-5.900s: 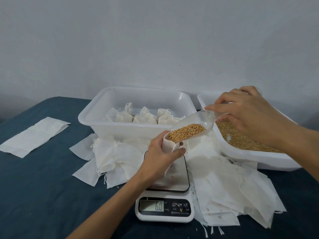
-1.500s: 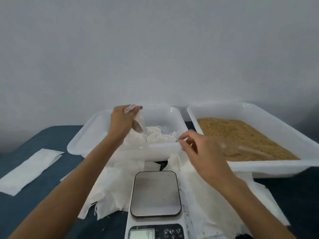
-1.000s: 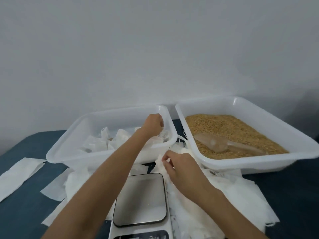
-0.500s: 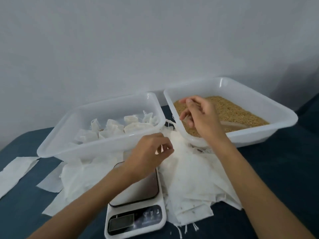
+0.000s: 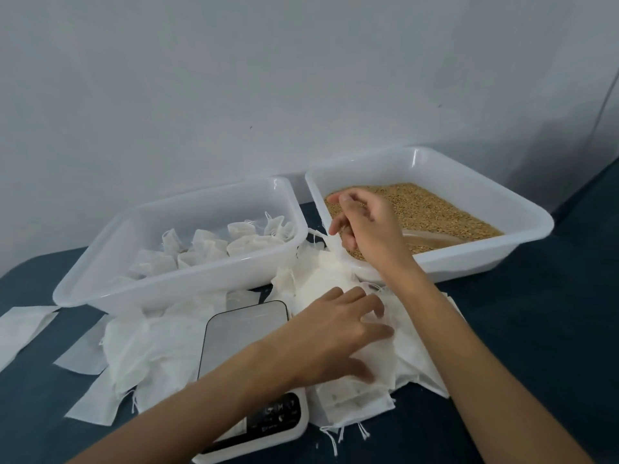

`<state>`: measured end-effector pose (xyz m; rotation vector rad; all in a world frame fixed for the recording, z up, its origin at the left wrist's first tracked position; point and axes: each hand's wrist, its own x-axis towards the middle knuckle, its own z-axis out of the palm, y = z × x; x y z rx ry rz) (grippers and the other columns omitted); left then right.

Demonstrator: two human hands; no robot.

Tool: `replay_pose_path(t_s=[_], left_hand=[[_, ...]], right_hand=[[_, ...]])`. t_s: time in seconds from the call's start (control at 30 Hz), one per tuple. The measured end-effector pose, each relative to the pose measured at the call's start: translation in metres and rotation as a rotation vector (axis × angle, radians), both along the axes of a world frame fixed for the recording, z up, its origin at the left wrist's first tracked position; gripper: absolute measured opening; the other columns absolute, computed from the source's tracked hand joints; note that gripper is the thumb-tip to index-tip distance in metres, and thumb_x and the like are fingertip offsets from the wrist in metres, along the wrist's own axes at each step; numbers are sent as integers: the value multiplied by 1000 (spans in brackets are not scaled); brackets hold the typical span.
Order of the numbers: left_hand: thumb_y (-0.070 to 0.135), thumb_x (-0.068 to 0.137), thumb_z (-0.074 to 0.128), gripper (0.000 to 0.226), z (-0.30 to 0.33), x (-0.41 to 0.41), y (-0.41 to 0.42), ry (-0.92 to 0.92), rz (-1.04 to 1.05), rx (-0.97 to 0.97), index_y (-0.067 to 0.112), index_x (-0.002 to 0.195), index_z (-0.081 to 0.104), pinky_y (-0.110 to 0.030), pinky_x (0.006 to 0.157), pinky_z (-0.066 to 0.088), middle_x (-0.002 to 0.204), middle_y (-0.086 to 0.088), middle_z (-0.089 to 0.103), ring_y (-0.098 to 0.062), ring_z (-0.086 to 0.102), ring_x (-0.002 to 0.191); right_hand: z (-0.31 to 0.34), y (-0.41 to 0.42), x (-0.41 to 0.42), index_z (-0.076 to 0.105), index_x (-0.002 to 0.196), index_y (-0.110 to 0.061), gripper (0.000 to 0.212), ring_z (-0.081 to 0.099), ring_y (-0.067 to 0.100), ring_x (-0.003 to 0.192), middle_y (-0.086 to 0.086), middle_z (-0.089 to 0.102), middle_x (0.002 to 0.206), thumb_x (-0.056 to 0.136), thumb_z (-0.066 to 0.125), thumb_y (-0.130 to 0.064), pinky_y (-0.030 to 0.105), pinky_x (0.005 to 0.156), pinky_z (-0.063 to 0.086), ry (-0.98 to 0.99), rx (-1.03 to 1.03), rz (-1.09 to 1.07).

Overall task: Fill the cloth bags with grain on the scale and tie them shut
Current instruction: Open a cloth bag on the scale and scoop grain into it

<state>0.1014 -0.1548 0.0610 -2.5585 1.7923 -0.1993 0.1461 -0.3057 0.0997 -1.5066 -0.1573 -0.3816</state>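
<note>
I press my left hand (image 5: 338, 333), fingers flat, on the empty-bag pile (image 5: 365, 373) right of the scale (image 5: 244, 333). My right hand (image 5: 363, 226) pinches one bag's top by the grain tray (image 5: 502, 209). Peel slowly so only one bag lifts.

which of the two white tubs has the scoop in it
The right tub, the one holding loose grain; the clear scoop lies in it. The left tub holds only tied bags.
</note>
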Motion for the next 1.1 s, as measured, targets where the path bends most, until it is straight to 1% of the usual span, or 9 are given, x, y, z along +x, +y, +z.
replay_pose_path(t_s=[0.27, 0.37, 0.53, 0.63, 0.77, 0.83, 0.9, 1.0, 1.1], left_hand=[[11, 97, 45, 33, 3, -19, -3, -185, -45, 123, 11, 125, 62, -41, 94, 45, 137, -8, 59, -28, 57, 115], [1, 96, 53, 39, 0, -15, 2, -205, -80, 46, 11, 134, 56, -40, 92, 48, 139, -10, 58, -27, 58, 114], [7, 98, 66, 24, -2, -10, 7, -250, -120, -158, 11, 121, 71, -36, 88, 52, 132, -10, 67, -26, 65, 109], [9, 97, 72, 26, 4, -2, 17, -100, 2, -406, 10, 122, 75, -34, 87, 56, 131, -11, 70, -24, 67, 109], [7, 99, 68, 14, 13, 7, 42, 318, 301, -887, 6, 103, 81, -23, 81, 52, 108, 2, 75, -13, 69, 95], [6, 101, 64, 14, 14, 14, 55, 536, 467, -1100, 2, 94, 76, -35, 79, 55, 90, -1, 72, -13, 66, 84], [7, 103, 59, 19, 11, 19, 66, 683, 583, -1292, -5, 92, 71, -50, 76, 56, 85, -18, 66, -20, 61, 78], [10, 105, 58, 23, 1, 18, 75, 777, 668, -1440, -9, 97, 69, -42, 69, 57, 83, -19, 65, -25, 59, 74], [12, 104, 61, 24, -7, 18, 82, 804, 709, -1493, -6, 89, 68, -32, 63, 56, 78, -16, 65, -25, 59, 72]], right_hand=[[-1, 0, 1, 63, 111, -3, 23, 34, 22, 49, 10, 67, 67, 107, 47, -18, 32, 47, 27, -2, 0, -8], [-2, -1, 1, 63, 111, -3, 23, 34, 22, 49, 10, 67, 67, 107, 47, -18, 32, 47, 27, -6, 0, -10], [-3, -1, 3, 64, 111, -4, 22, 34, 21, 48, 10, 67, 66, 107, 47, -19, 32, 46, 27, -10, 1, -10], [-4, -1, 5, 63, 110, -3, 23, 33, 20, 48, 10, 66, 65, 107, 47, -18, 31, 46, 26, -4, 8, -19], [-1, 3, 2, 65, 108, -2, 25, 45, 23, 55, 11, 68, 75, 106, 49, -20, 29, 52, 38, -57, -34, -17], [2, 8, -2, 68, 110, -1, 29, 57, 22, 67, 12, 70, 86, 106, 49, -22, 27, 61, 48, -83, -41, 59], [2, 17, -6, 69, 113, 1, 39, 67, 25, 85, 16, 72, 102, 106, 47, -31, 33, 76, 56, -45, -35, 208], [-7, 34, -11, 67, 117, 0, 52, 67, 36, 108, 20, 70, 116, 100, 55, -48, 51, 98, 52, 31, -218, 408], [-18, 46, -14, 73, 114, -14, 27, 72, 19, 103, 1, 76, 109, 93, 72, -32, 38, 93, 57, 72, -314, 462]])
